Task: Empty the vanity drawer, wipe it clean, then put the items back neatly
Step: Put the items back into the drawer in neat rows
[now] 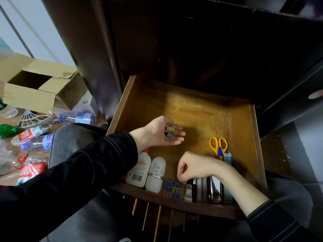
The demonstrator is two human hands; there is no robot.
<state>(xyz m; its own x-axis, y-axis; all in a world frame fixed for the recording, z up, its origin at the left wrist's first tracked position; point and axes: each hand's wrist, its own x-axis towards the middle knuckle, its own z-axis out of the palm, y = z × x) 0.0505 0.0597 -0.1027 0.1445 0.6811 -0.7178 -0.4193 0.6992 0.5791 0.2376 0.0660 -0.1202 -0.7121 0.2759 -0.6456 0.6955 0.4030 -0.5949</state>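
Wood drawer (201,116), golden-brown inside, is pulled out toward the person, and most of the stuff sits lined up along its near edge. From the left of that front row there's a white plastic lotion bottle with a barcode (139,170) lying on its side, long axis front to back, red cap end pointing to the back. Right beside it is a smaller white rounded bottle with a silver band (156,175), lying the same way.

Next over is a row of small coloured binder clips (172,189), blue, pink and yellow, packed tight. The right hand (194,165) comes in over them with its fingers curled down, pinching at a clip at the top of that row. It's a bit blurry so I can't say which one. Past the clips is a bunch of dark pens and tubes (201,189) side by side, all running front to back, partly under the wrist.

A little further in are two pale blue nail files (227,159) and a pair of yellow-handled scissors (218,145). The handles face the back and the blades point to the front.

The left hand (155,131) hovers palm up over the bare middle of the drawer, fingers straight, with a few loose yellow and blue clips (169,131) resting on it.

Off on the floor to the left are clear plastic bottles (35,142) and an open cardboard box (35,89).
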